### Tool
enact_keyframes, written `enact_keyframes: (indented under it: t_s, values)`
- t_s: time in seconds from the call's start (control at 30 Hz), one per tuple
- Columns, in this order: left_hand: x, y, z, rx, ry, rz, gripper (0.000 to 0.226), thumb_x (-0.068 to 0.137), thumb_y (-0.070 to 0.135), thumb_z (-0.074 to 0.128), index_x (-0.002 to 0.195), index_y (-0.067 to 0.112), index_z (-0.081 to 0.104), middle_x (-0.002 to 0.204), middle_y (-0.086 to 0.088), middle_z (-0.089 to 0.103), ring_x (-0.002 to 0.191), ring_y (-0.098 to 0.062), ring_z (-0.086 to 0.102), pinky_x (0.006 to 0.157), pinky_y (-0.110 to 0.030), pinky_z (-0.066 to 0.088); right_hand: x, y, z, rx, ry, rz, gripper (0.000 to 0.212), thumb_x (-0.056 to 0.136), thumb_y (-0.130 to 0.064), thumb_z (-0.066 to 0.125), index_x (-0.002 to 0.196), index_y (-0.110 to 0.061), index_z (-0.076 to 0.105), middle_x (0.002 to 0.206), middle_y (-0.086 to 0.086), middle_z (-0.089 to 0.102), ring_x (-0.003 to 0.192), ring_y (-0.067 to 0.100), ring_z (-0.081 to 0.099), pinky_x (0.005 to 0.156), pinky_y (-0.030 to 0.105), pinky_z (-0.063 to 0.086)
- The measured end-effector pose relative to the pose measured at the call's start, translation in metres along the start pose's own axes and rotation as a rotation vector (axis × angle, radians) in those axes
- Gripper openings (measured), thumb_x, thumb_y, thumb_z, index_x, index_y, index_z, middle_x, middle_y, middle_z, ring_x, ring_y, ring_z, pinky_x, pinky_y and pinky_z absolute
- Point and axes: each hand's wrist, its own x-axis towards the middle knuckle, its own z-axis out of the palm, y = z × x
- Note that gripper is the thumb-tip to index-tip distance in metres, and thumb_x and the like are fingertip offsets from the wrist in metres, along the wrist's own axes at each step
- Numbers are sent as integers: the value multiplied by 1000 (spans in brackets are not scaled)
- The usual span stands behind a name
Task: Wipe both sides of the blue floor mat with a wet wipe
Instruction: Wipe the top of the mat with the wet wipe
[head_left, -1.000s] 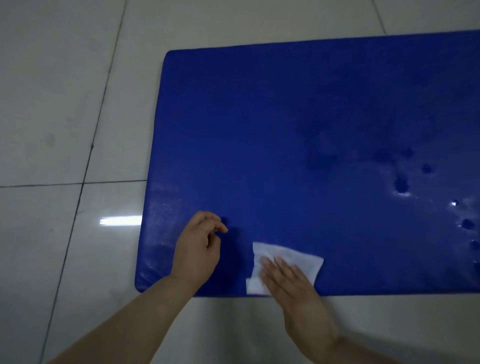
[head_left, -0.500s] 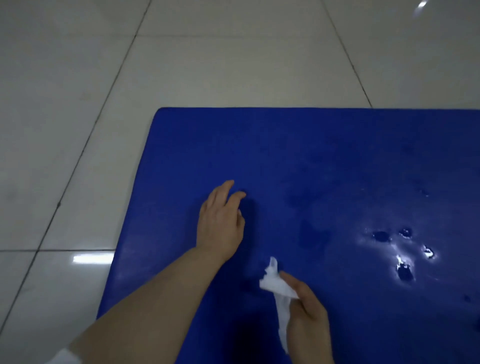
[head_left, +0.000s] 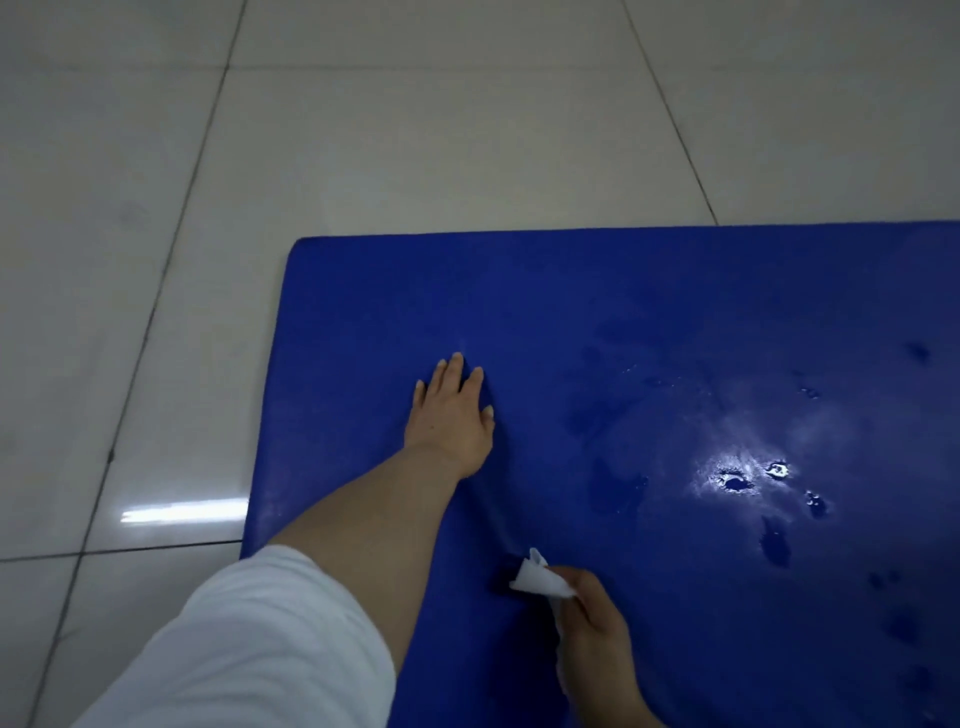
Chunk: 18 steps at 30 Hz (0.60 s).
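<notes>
- Both hands sit over the blue floor mat (head_left: 649, 322): the left hand (head_left: 451, 415) lies flat on it with fingers straight and slightly spread, pressing down near the mat's left part, while the right hand (head_left: 597, 618) pinches the wet wipe (head_left: 540, 579) bunched between thumb and fingers, close to the near edge of the view.
- A second ago the wipe lay spread flat under the right palm at the mat's near edge; now it is gathered into a crumpled wad and lifted into a pinch, so it no longer covers a broad patch of the surface.
- The left hand has changed too: a second ago its fingers were curled near the mat's near-left corner, and now it is extended and planted farther in from that corner, with the white sleeve (head_left: 249, 649) in view.
- The mat fills more of the lower view than before, and more pale floor tiles (head_left: 363, 130) show beyond its far edge, which suggests the person has leaned forward over it.
- Wet patches and glossy droplets (head_left: 737, 480) show on the right part of the mat.
- My reading: wiping of this upper face is paused while the wipe is regripped and the body braced to reach farther areas. The mat lies flat on the tiles, so the underside looks not yet treated.
</notes>
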Motion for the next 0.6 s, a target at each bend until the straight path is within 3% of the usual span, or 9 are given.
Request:
enact_keyframes:
  t_s: [0.07, 0.1, 0.2, 0.4, 0.6]
  values:
    - [1, 2, -13, 22, -129, -20, 63, 102, 37, 34, 154, 20, 3, 160, -3, -14, 147, -19, -11, 120, -42, -1, 5, -20, 0, 21, -31, 154, 20, 93, 4, 48, 84, -3, 64, 96, 18, 69, 85, 23, 63, 84, 32, 49]
    - [2, 4, -17, 35, -181, -28, 66, 102, 39, 35, 154, 19, 0, 160, -3, -17, 147, -20, -13, 120, -43, 0, 11, -35, -1, -8, -37, 145, 20, 93, 3, 48, 81, -5, 62, 90, 15, 67, 79, 21, 59, 81, 30, 48]
    - [5, 10, -23, 111, -253, -54, 73, 101, 43, 38, 153, 18, -6, 158, -5, -23, 146, -22, -16, 120, -45, 2, 33, -95, 7, 11, 3, -51, 27, 96, 4, 39, 77, -6, 55, 78, 9, 56, 69, 17, 51, 58, 17, 45]
    - [10, 25, -27, 282, -348, -163, 73, 101, 41, 36, 153, 20, -10, 157, -3, -26, 146, -22, -16, 118, -52, 3, 79, -170, 15, -118, 4, -212, 27, 96, -2, 34, 83, -13, 55, 83, 1, 56, 76, 14, 49, 67, 24, 40]
    - [4, 56, -46, 253, -334, -353, 69, 97, 24, 38, 154, 23, -1, 160, -4, -16, 147, -25, -10, 117, -55, 2, 82, -184, -17, -200, -54, -114, 24, 96, -2, 34, 92, -10, 56, 92, 7, 57, 81, 19, 51, 75, 30, 44]
